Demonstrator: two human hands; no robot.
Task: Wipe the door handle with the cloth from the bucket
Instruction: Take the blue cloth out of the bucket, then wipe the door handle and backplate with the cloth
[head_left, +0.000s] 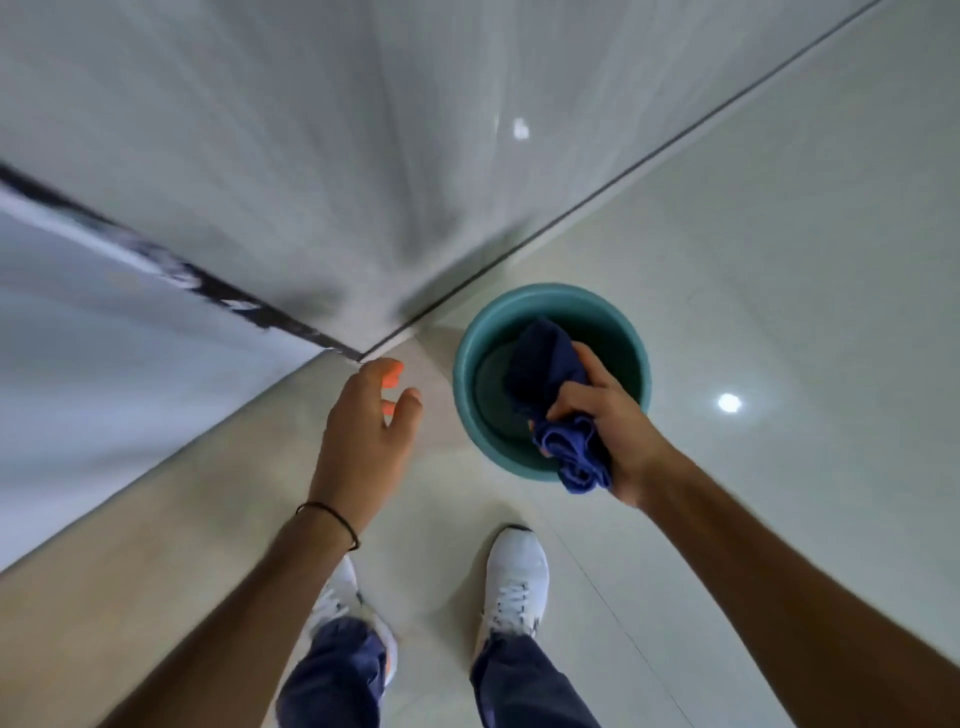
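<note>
— Cloth (558, 395): location?
— Dark blue, soft, crumpled; bunched in the right hand (608, 431), fingers clenched round its middle, one end drooping over the teal plastic bucket (470, 332), round, smooth-walled, standing on glossy pale floor tile (779, 234).
— Left hand (363, 431)?
— Empty, fingers loosely spread, beside the bucket, nearer the grey door panel (285, 156).
— Door handle?
— Not in view; presumably up and to the left, above the frame. The cloth hand was the farther one from the door.
— Cloth wet?
— Blur prevented judging.
</note>
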